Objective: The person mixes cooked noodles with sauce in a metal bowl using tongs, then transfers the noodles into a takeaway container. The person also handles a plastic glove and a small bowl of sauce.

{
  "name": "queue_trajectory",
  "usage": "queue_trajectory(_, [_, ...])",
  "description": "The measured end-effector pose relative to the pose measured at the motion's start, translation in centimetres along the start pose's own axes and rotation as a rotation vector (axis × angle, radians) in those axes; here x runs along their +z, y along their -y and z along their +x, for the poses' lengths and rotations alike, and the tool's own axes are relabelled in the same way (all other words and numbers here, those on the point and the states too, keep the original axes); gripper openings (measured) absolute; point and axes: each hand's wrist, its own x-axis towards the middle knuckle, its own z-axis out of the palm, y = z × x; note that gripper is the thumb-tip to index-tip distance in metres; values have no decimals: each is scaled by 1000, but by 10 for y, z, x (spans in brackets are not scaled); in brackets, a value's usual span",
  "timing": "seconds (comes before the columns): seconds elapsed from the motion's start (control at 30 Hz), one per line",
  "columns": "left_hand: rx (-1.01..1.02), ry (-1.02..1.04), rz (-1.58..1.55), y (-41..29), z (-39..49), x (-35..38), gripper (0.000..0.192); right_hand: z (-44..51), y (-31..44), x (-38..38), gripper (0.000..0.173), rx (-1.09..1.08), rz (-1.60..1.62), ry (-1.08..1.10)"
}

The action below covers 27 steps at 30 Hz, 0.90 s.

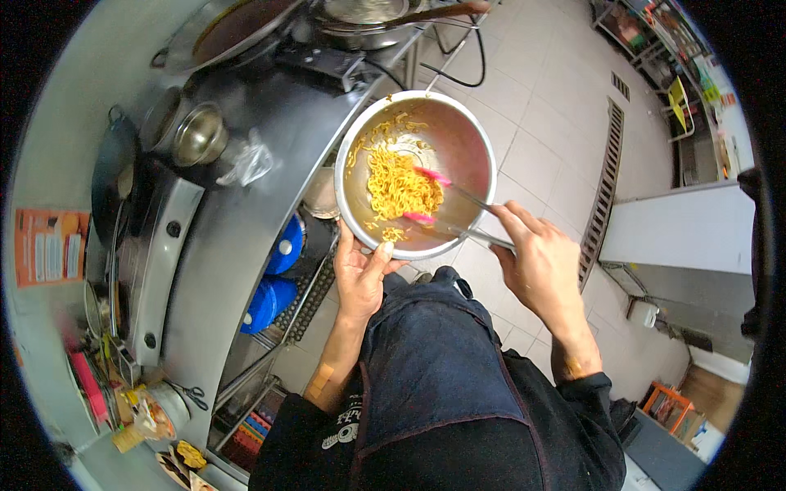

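Note:
My left hand (362, 276) grips the near rim of a large stainless-steel mixing bowl (470, 132), with the thumb over the edge. The bowl is held up in front of me, beside the counter and above the floor. Yellow noodles (399, 184) lie in a clump in it, and stray pieces stick to its wall. My right hand (540, 264) holds metal tongs (482, 236) with pink tips. Both tips are inside the bowl against the noodles, one at the clump's right side and one at its near side.
The steel counter (245, 202) runs along my left, with a metal bowl (201, 135), a crumpled plastic bag (249, 161), a wok (113, 172) and scissors (193, 394). A portable stove (322, 64) and pans stand at its far end. Blue lids (276, 301) sit on the shelf below.

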Motion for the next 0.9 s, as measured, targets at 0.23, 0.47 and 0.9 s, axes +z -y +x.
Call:
queue_trajectory(0.23, [-170, 47, -28, 54, 74, 64, 80, 31, -86, -5, 40, 42, 45, -276])
queue_trajectory(0.47, [-308, 187, -73, 119, 192, 119, 80, 75, -175, -50, 55, 296, -127, -14])
queue_trajectory(0.9, [-335, 303, -40, 180, 389, 252, 81, 261, -347, -38, 39, 331, -51, -243])
